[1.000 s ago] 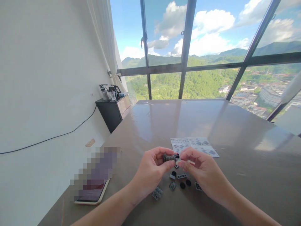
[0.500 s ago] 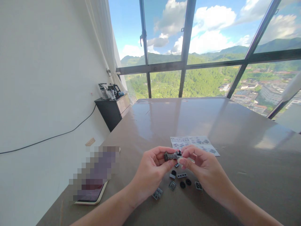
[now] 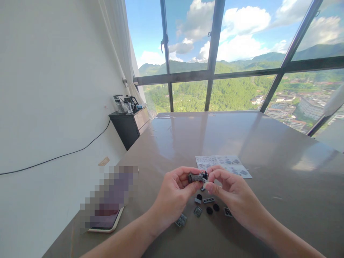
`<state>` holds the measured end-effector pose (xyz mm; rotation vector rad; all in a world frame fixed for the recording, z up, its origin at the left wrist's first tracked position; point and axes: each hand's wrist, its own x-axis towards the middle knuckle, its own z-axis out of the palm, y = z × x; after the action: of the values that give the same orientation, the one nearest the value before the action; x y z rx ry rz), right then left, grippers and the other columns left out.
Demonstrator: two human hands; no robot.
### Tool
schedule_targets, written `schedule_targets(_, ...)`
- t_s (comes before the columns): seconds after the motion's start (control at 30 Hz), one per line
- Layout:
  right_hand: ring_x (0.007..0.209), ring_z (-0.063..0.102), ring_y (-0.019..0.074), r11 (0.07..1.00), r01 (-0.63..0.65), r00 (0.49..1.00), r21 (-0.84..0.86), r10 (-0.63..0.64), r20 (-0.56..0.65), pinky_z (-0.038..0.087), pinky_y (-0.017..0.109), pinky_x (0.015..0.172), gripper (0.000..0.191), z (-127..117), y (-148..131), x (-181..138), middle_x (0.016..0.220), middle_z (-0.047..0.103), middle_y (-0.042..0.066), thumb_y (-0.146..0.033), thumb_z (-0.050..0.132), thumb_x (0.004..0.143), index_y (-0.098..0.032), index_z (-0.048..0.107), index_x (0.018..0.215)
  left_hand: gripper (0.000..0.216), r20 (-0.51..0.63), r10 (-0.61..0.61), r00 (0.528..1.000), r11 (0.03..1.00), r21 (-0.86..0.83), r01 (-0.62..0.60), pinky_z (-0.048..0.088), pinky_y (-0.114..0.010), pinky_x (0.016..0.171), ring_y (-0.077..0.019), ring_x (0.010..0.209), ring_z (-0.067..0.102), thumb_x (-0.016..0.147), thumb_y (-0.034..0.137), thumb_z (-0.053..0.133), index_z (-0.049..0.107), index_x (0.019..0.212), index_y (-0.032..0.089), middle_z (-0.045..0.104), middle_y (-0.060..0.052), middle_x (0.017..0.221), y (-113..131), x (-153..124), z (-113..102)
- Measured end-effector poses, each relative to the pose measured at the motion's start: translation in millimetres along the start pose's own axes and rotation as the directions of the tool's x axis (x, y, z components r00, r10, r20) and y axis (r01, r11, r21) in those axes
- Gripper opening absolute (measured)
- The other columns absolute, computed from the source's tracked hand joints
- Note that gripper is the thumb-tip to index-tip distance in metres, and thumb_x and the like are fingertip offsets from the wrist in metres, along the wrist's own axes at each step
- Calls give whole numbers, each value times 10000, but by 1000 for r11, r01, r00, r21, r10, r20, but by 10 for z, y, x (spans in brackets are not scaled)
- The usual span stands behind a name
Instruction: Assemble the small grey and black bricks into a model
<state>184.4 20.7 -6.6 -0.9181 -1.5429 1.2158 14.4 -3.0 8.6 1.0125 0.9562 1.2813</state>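
Wall of tall windows (image 3: pixel 242 53) at the far end, with hills and cloud beyond. A long brown glossy counter (image 3: pixel 242 143) runs from the glass toward the viewer. A dark side cabinet (image 3: pixel 129 125) stands against the white wall at far left, with kettle-like items on top too small to identify. A phone (image 3: pixel 106 218) lies flat near the counter's left edge, its upper part blurred out. A printed instruction sheet (image 3: pixel 224 166) lies flat just beyond the hands. The left hand (image 3: pixel 172 199) is curled, thumb and fingers pinching a small grey assembly (image 3: pixel 196 177) held above the counter. The right hand (image 3: pixel 233 199) meets it, fingertips pressed together on the assembly's right end. Loose pieces (image 3: pixel 209 209), dark round ones and grey plates, lie scattered on the counter directly beneath both hands. One grey studded brick (image 3: pixel 181 220) sits apart, beside the left wrist.
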Motion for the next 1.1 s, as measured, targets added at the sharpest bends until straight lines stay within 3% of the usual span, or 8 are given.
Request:
schedule_targets(0.37,728,555,167,1000,-6,997,-3,6,-78,515,263,622,303,17,83,3,764,604,19,-467,734,801,-199,606,742,306,8,-28,1000,1000,-1,28,546,-295,839,-193,860,714,652,223,878,747,912,127,785,-111,956,-13,-10,2)
schedule_targets(0.6,620,586,147,998,-52,994,29,55,-96,518,276,614,357,50,39,-2,695,632,-4,-527,725,795,-205,616,903,324,26,-30,999,999,-20,31,556,-292,846,-196,869,732,651,220,882,747,930,127,793,-111,946,2,-20,16)
schedule_targets(1.1,604,576,151,999,-29,992,43,34,-119,478,277,612,340,50,64,-21,633,616,-28,-524,701,813,-212,606,909,353,82,-9,997,997,-74,15,576,-347,935,-235,953,748,693,179,852,751,1028,131,792,-122,1009,-8,-76,47)
